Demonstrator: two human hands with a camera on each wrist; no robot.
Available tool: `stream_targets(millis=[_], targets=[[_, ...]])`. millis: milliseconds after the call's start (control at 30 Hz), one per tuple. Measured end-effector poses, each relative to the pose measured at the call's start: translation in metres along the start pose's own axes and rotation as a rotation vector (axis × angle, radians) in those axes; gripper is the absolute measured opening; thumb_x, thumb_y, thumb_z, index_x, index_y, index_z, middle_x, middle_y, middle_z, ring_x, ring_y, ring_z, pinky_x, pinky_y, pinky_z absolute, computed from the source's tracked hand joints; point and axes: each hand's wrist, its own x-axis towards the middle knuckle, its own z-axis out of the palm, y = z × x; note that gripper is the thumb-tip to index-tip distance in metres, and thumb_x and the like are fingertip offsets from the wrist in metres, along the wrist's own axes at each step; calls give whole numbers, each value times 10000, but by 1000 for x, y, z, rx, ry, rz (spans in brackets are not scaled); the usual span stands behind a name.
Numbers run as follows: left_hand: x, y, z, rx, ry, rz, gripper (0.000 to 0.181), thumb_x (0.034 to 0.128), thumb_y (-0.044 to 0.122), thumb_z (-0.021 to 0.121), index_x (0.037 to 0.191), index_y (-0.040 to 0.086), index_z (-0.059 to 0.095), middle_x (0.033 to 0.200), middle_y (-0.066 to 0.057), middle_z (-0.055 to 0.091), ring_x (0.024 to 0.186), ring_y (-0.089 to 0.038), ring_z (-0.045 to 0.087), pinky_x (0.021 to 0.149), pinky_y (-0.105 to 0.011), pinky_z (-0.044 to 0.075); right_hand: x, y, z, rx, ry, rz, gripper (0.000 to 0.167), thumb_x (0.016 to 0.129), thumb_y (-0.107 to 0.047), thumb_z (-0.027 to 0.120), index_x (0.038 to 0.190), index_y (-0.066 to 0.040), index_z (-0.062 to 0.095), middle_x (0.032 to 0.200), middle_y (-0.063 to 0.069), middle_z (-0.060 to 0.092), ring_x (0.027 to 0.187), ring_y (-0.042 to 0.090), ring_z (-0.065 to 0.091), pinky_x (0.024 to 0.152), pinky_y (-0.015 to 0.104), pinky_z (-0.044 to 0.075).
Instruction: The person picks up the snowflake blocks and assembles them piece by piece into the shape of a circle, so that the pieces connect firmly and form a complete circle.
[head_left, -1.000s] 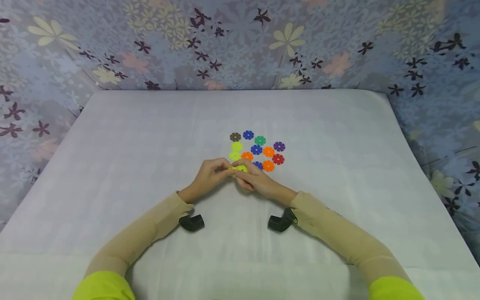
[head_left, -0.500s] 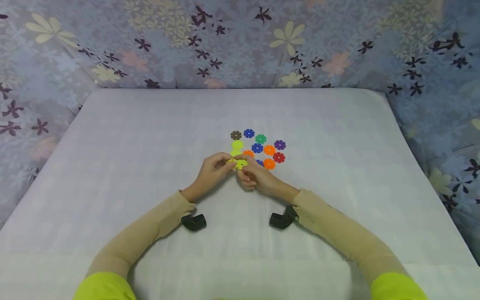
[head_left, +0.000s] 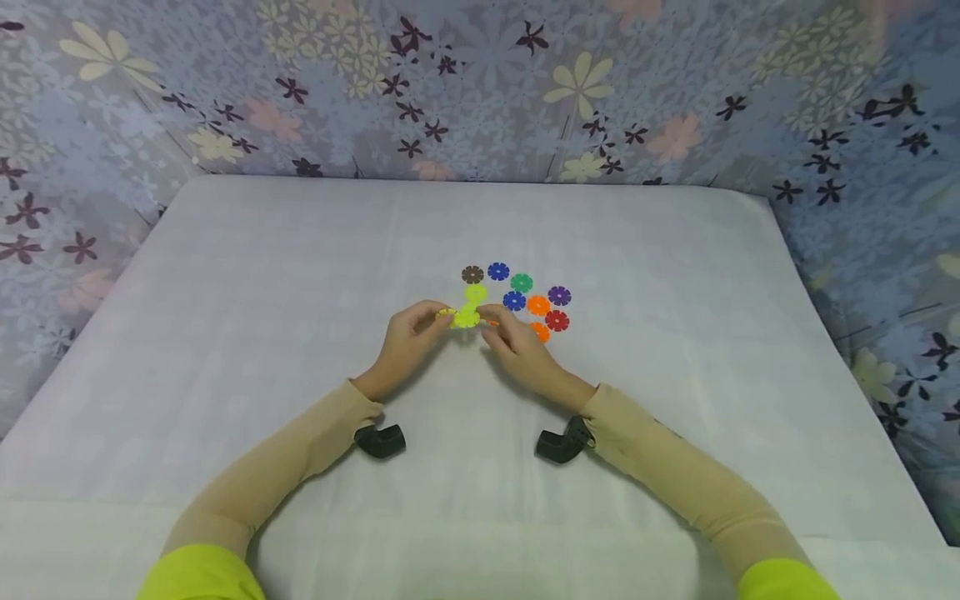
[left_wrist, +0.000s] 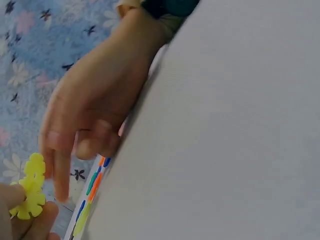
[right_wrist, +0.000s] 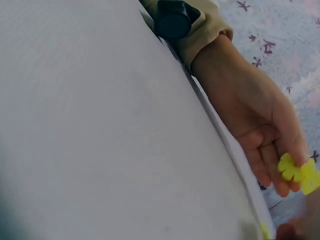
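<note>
My left hand pinches yellow notched plastic discs between thumb and fingers, above the table. In the right wrist view, two of these yellow discs appear joined at an angle, with the left thumb on one. My right hand is just to the right, thumb and index finger apart, nothing visible between them. The left wrist view shows the extended fingers of that right hand close beside the yellow discs; whether they touch is unclear.
On the white-covered table, behind the hands, lie several flat notched discs, among them brown, blue, green, purple, red and orange. The right hand hides some. A patterned wall stands behind.
Both hands were together on the yellow discs. My right hand has let go and its fingers have spread, while my left hand has moved slightly left with the discs.
</note>
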Motion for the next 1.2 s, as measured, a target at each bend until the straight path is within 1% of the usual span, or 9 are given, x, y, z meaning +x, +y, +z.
stream_targets(millis=[100, 167, 233, 433, 633, 833, 967, 1067, 1200], targets=[[0, -2, -2, -11, 10, -7, 112, 820, -96, 572, 911, -161, 581, 910, -257, 589, 847, -275, 573, 775, -291, 454, 2, -4, 2, -287, -71, -34, 468, 914, -29, 443, 1354, 41, 298, 1121, 219, 532, 897, 231, 545, 820, 294, 417], [0, -3, -3, -33, 26, -4, 113, 812, -109, 573, 911, -165, 577, 910, -262, 582, 855, -273, 566, 792, -301, 447, 4, -7, 3, -348, -138, -28, 510, 914, -50, 441, 1375, 44, 245, 1299, 211, 410, 1128, 268, 453, 940, 339, 338], [0, -4, -3, -50, 45, -2, 116, 810, -119, 570, 913, -172, 572, 911, -259, 578, 867, -277, 560, 805, -308, 441, 6, -8, 4, -384, -178, -28, 491, 914, -69, 450, 1358, 49, 279, 1338, 196, 364, 1213, 278, 360, 973, 347, 286], [1, -8, -1, -146, 37, -47, 115, 816, -122, 558, 915, -178, 549, 909, -210, 573, 875, -267, 566, 805, -313, 440, 1, -3, 2, -368, -115, -103, 295, 849, -3, 557, 1143, 23, 549, 1123, 127, 573, 1030, 207, 530, 879, 304, 399], [3, -8, 2, -169, 0, -80, 106, 820, -110, 560, 901, -178, 553, 898, -208, 582, 840, -179, 577, 768, -291, 454, -1, -1, 1, -357, -106, -244, 239, 836, -17, 612, 1073, 13, 631, 1058, 115, 616, 968, 199, 579, 824, 276, 435], [4, -6, 2, -146, -21, -42, 102, 814, -131, 554, 897, -190, 561, 893, -281, 576, 805, -98, 571, 745, -240, 452, -1, -5, -1, -437, -100, -262, 215, 851, -43, 603, 1058, -3, 643, 1038, 98, 625, 961, 204, 580, 837, 279, 428], [4, -5, 0, -85, -16, 24, 98, 808, -138, 558, 894, -182, 575, 887, -280, 587, 830, -194, 568, 755, -237, 443, -1, -7, -2, -475, -2, -221, 199, 881, -17, 543, 1060, 29, 618, 1023, 141, 622, 963, 249, 578, 840, 322, 430], [4, -6, -1, -62, -4, 37, 108, 810, -135, 560, 906, -176, 586, 896, -279, 592, 849, -302, 563, 761, -246, 442, 0, -5, -3, -376, 122, -145, 182, 867, 26, 533, 1029, 58, 608, 965, 169, 629, 860, 256, 601, 770, 318, 465], [3, -7, 0, -57, 4, -2, 131, 825, -106, 561, 935, -171, 588, 930, -275, 594, 885, -346, 560, 777, -268, 443, 0, 0, -2, -194, 255, -116, 210, 818, 61, 572, 1027, 53, 598, 855, 142, 635, 699, 205, 577, 654, 286, 478]])
